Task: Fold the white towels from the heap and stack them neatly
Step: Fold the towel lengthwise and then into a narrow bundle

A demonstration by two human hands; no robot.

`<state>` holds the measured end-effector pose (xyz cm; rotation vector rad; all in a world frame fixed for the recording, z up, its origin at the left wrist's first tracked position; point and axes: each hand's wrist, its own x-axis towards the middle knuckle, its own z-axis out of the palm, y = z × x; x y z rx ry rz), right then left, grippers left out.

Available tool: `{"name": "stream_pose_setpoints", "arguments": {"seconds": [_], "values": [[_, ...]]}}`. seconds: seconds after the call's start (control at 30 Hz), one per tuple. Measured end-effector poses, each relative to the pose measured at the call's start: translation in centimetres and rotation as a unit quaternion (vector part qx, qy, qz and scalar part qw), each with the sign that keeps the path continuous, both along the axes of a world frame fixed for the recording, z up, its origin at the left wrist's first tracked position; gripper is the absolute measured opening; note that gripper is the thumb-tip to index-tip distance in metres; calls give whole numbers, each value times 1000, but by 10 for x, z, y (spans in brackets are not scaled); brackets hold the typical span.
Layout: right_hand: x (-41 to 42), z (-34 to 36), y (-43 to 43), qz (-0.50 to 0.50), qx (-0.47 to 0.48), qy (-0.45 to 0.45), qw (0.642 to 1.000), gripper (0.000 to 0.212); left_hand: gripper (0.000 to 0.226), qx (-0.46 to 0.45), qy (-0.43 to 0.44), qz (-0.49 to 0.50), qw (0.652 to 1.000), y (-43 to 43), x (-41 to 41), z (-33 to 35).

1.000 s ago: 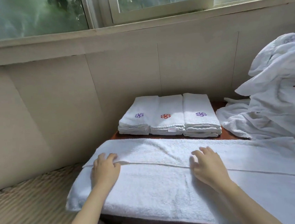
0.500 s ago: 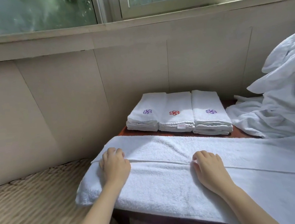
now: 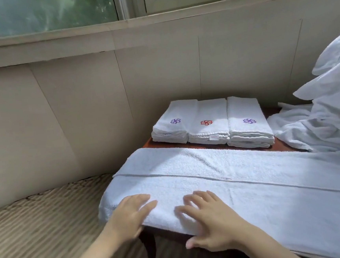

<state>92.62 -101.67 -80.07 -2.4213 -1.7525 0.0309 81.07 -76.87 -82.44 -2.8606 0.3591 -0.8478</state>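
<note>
The heap point(image 3: 332, 114) runs off the right edge, the spread towel point(image 3: 252, 183) hides most of the table point(image 3: 149, 144), and the right hand point(image 3: 210, 224) has motion-blurred fingers.

Spread towel point(image 3: 210, 178), centre of frame: white terry cloth with a looped pile, matt, and a flat woven hem band running along its length. 3 folded stacks point(image 3: 210, 129), centre right: the same matt terry, each top bearing a stitched thread motif, 2 purple and 1 red. Heap point(image 3: 328, 119), right edge: white cloth, soft, creased, matt. Bench point(image 3: 285, 146): red-brown wood, smooth, with a slight sheen. Woven surface point(image 3: 40, 232), lower left: ribbed tan fibre, rough. Wall panels point(image 3: 160, 78): smooth, matt beige. Window point(image 3: 42, 14), top: glass panes in a smooth, pale frame.
</note>
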Motion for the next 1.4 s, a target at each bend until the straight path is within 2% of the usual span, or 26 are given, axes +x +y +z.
{"name": "stream_pose_setpoints", "arguments": {"seconds": [0.1,0.2,0.23,0.3,0.33,0.47,0.57,0.63,0.7,0.8,0.87,0.93,1.0,1.07,1.13,1.17,1.2,1.23,1.27,1.33,1.4], "values": [[-5,2,5,-26,13,-31,999,51,45,-124,-51,74,988,11,-3,8],[-5,7,9,-104,50,-39,993,22,40,-232,-57,196,951,29,0,17],[-4,9,9,-131,36,-46,990,21,37,-270,-58,230,933,38,2,21],[2,10,5,-186,14,-41,982,42,32,-320,-59,266,907,57,5,30],[7,12,3,-212,14,-29,977,45,30,-340,-55,275,897,66,8,35],[60,37,-6,-311,69,22,948,10,34,-454,-39,263,850,95,34,56],[122,58,-1,-358,75,13,931,23,25,-553,-46,240,796,104,76,66],[155,59,11,-362,51,8,931,26,16,-563,-39,276,778,107,109,66],[177,44,22,-348,10,11,937,19,8,-516,12,342,786,114,138,56],[195,15,28,-341,-2,-27,940,27,18,-423,114,424,793,126,165,34],[208,8,31,-353,13,-25,935,29,26,-420,132,430,788,136,174,25],[220,8,35,-352,-5,-8,936,29,26,-400,134,424,802,148,179,21],[230,9,38,-345,-32,29,938,33,33,-401,136,406,810,158,185,17],[237,11,38,-346,-38,78,934,35,39,-423,163,388,803,162,186,19],[240,12,36,-353,-21,112,929,36,42,-418,217,421,776,162,187,23],[238,13,35,-356,-11,115,927,37,51,-410,260,457,745,159,185,27],[235,12,35,-358,-4,110,927,36,60,-428,302,484,701,155,182,33],[230,13,35,-357,2,102,929,36,64,-468,338,488,655,154,178,36],[226,13,35,-354,6,94,931,36,63,-509,354,477,623,154,174,39],[218,17,33,-350,-12,79,933,38,53,-598,310,421,607,160,167,41],[211,25,29,-344,-59,79,934,40,39,-698,229,306,606,165,157,48]]}}
